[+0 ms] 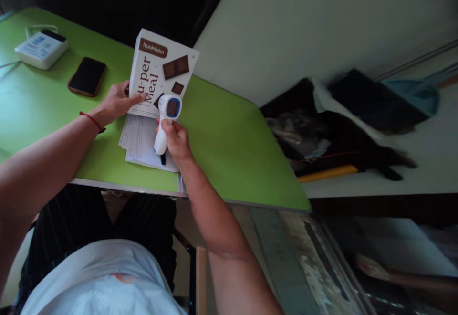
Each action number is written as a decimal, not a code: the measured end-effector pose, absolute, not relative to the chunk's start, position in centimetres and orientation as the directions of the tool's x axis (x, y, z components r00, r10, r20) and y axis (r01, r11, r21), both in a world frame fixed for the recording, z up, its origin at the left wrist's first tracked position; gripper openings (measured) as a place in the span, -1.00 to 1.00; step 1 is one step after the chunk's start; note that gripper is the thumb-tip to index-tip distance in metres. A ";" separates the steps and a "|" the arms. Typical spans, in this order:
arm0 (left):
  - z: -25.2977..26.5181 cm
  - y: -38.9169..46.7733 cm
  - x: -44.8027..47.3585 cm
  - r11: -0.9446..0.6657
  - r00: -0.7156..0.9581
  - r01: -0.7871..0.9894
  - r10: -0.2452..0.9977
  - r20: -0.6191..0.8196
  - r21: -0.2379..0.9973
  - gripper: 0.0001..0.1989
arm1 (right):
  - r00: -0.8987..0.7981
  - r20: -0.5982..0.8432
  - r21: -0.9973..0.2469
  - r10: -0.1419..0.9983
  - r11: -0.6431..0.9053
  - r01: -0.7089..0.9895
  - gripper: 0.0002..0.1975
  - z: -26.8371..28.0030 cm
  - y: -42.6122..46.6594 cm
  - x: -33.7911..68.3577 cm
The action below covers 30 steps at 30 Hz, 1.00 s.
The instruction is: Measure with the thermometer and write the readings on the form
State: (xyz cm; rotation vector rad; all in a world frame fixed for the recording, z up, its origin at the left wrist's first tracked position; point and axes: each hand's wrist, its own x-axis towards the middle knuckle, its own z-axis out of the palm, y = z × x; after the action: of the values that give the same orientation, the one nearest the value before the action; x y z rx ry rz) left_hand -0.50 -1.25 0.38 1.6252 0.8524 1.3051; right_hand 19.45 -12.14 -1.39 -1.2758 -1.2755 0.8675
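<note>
My left hand [120, 99] grips the lower left side of a white NutriMotion meal box [150, 71], its thumb lying across the printed front. The box stands tilted over the green table, with brown chocolate pieces pictured on it. My right hand [177, 141] is wrapped round the handle of a white infrared thermometer [162, 136] with a blue-rimmed screen. The thermometer's head is in front of the box's lower right part; whether they touch I cannot tell. Below both lie white papers [141, 143], some with printed text, and a small black object [163, 159] shows beneath the handle.
A dark phone [88, 76] in a brown case lies left of the box on the green table [229, 152]. Farther left is a white device [42, 48] with a cable. Dark cloth items [343, 129] are piled on a ledge at the right, beside the wall.
</note>
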 end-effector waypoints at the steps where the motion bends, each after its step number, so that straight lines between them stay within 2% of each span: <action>1: 0.4 -1.3 -0.5 -0.394 0.223 -0.004 0.895 0.385 0.919 -0.46 | 0.155 0.187 -0.970 0.970 0.158 0.184 -0.41 -1.4 -12.1 19.4; 6: 0.7 -1.4 -0.7 -0.383 0.239 0.003 0.897 0.371 0.924 -0.43 | 0.139 0.188 -0.968 0.972 0.160 0.191 -0.40 -1.3 -12.2 19.3; 30: 1.5 -1.7 -1.0 -0.325 0.237 0.011 0.920 0.313 0.946 -0.54 | 0.153 0.174 -0.975 0.973 0.148 0.163 -0.44 -0.7 -12.6 19.1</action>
State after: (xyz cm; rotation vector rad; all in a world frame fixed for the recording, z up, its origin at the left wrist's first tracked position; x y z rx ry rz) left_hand -0.99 -1.67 1.50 1.5842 0.8942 1.2348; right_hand 19.08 -12.59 -0.66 -1.2697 -1.2644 0.8912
